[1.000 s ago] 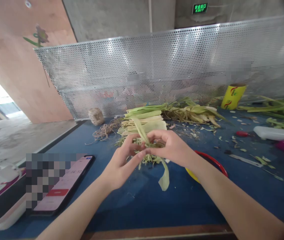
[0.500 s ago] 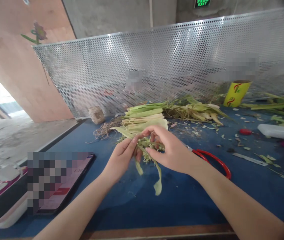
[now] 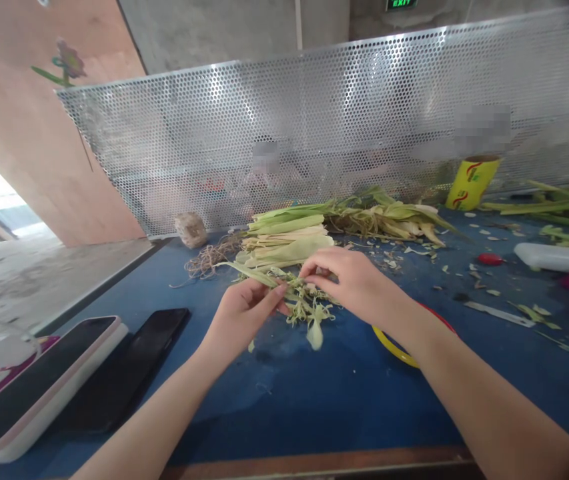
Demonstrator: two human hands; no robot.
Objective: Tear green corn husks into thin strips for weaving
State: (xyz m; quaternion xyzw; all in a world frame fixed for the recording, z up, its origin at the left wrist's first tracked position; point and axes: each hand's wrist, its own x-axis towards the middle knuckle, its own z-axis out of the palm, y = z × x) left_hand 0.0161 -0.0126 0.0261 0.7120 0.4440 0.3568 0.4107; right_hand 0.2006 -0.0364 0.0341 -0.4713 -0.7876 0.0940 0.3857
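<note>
My left hand (image 3: 249,310) pinches a long pale green corn husk strip (image 3: 247,270) between thumb and fingers. Close by on the right, my right hand (image 3: 354,283) is closed in a pinch at a thin husk piece; its fingertips partly hide it. Beneath and between both hands lies a tangle of shredded, curly green husk (image 3: 304,308), with a wider leaf end (image 3: 315,335) pointing toward me. Just beyond them rests a stack of flattened corn husks (image 3: 289,241). Scissors with red and yellow handles (image 3: 397,350) lie partly under my right forearm.
Brown twine (image 3: 214,259) and a pale rough block (image 3: 191,230) sit at the back left. Two phones (image 3: 129,370) (image 3: 39,387) lie at left. More husks (image 3: 394,223), a yellow tube (image 3: 473,183), a blade (image 3: 499,313) and scraps spread rightward. A perforated metal screen (image 3: 289,133) stands behind.
My right hand has shifted slightly right, leaving a wider gap between the hands. The dangling leaf end has drawn back toward the tangle. The nearer phone's lit screen has gone dark.
</note>
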